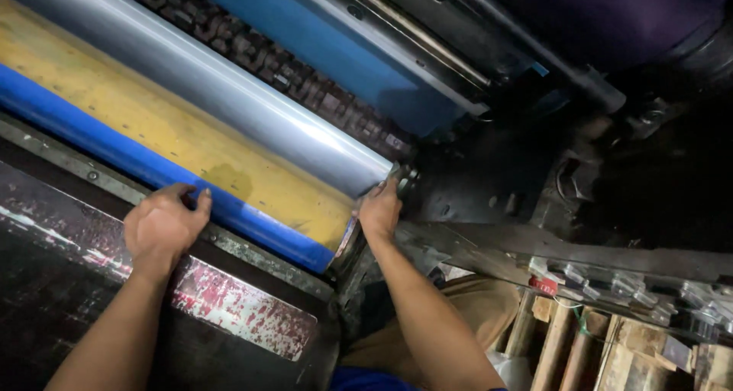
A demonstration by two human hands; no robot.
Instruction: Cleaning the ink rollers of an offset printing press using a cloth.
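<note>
Left hand: the left hand [164,224] lies knuckles up on the near edge of the blue roller [114,143], fingers curled over its surface, pressing rather than clasping round it.
Right hand: the right hand [379,210] rests at the right end of the rollers, fingertips tucked in against the end of the grey cylinder [221,85]; whether it clasps anything there cannot be told.
Blue roller: it runs slantwise from far left to near right, between the two hands, its right end just left of the right hand.
Yellow band: a worn yellow surface [175,131] lies just beyond the blue roller, touching it along its length.
Grey cylinder: shiny, lying beyond the yellow band and parallel to it.
Metal rail: a scuffed rail [84,173] with bolts runs along the near side of the blue roller, under the left hand.
Front panel: a dark panel with chipped red paint [237,307] sits near the left forearm.
Wooden slats: pale slats [565,337] lie at the near right, well apart from both hands.
</note>
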